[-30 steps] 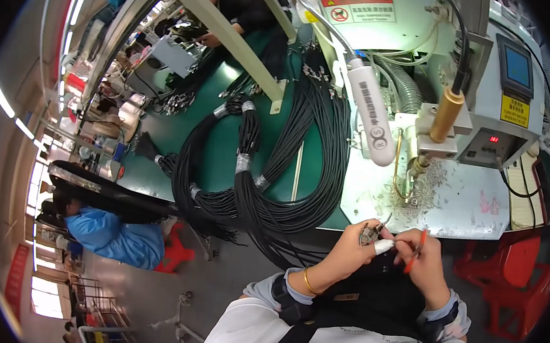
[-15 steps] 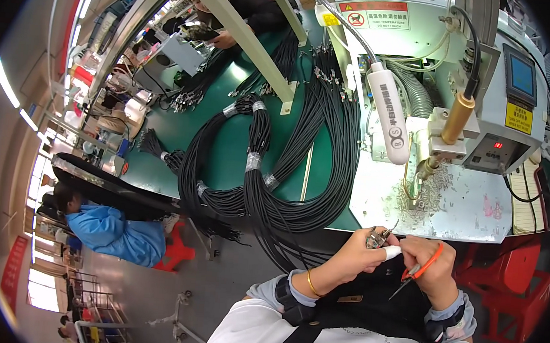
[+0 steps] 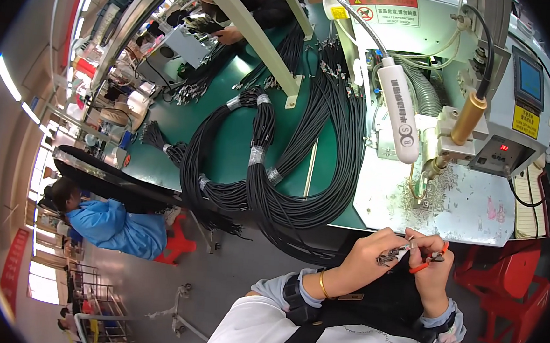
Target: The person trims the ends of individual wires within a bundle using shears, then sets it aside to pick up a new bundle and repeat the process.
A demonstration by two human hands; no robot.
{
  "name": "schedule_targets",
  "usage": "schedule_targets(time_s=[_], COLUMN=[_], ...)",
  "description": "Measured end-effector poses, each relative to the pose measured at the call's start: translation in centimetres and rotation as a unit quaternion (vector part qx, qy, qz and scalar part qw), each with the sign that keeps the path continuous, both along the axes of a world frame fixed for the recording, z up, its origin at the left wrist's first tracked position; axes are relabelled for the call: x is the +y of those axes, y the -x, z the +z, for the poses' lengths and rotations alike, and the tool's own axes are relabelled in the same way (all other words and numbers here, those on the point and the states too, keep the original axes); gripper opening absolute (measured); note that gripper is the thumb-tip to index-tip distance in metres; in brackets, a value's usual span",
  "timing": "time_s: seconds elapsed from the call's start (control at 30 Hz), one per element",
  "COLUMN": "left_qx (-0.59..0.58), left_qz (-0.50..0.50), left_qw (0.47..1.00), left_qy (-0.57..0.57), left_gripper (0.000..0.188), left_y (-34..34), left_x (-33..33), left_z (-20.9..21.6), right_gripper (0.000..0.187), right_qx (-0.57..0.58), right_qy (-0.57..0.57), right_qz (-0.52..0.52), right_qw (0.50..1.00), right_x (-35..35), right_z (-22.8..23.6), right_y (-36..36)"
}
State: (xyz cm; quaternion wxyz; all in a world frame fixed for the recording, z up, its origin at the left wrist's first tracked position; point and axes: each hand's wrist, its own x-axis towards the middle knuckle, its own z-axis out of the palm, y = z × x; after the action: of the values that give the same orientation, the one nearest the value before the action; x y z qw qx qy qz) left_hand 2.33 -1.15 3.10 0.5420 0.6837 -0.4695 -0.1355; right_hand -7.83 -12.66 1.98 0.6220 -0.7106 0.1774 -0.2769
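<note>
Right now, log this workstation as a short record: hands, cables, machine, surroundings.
Left hand: holding small metal parts
Right hand: holding an orange-handled tool, fingertips close to the left hand's
Cables: black bundles looped on the green table, partly over its front edge
Machine: right of the cables, blue screen lit
Surroundings: person in blue at left; red stools at right

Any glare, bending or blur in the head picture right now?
In the head view, a white glare patch marks the green tabletop, the strip light burns out white, and lines bend near the black rim; also in the head view, the metal parts in the left hand are too small to tell apart.
</note>
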Motion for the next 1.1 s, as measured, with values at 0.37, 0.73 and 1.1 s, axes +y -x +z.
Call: schedule_targets(time_s=[0.37, 0.73, 1.1], left_qx=[0.128, 0.271, 0.296], left_qz=[0.01, -0.046, -0.029], left_qw=[0.992, 0.96, 0.954], left_qy=[-0.015, -0.06, -0.024], left_gripper=[0.023, 0.021, 0.018], left_y=[-0.3, -0.9, -0.5], left_x=[0.0, 0.4, 0.0], left_z=[0.2, 0.6, 0.8], right_gripper=[0.014, 0.022, 0.018], right_qx=[-0.084, -0.109, -0.052], right_qy=[0.119, 0.445, 0.258], right_qz=[-0.098, -0.016, 0.008], right_qw=[0.984, 0.889, 0.965], right_x=[-0.4, -1.4, -1.0], right_z=[0.7, 0.8, 0.5], right_y=[-0.6, -0.4, 0.1])
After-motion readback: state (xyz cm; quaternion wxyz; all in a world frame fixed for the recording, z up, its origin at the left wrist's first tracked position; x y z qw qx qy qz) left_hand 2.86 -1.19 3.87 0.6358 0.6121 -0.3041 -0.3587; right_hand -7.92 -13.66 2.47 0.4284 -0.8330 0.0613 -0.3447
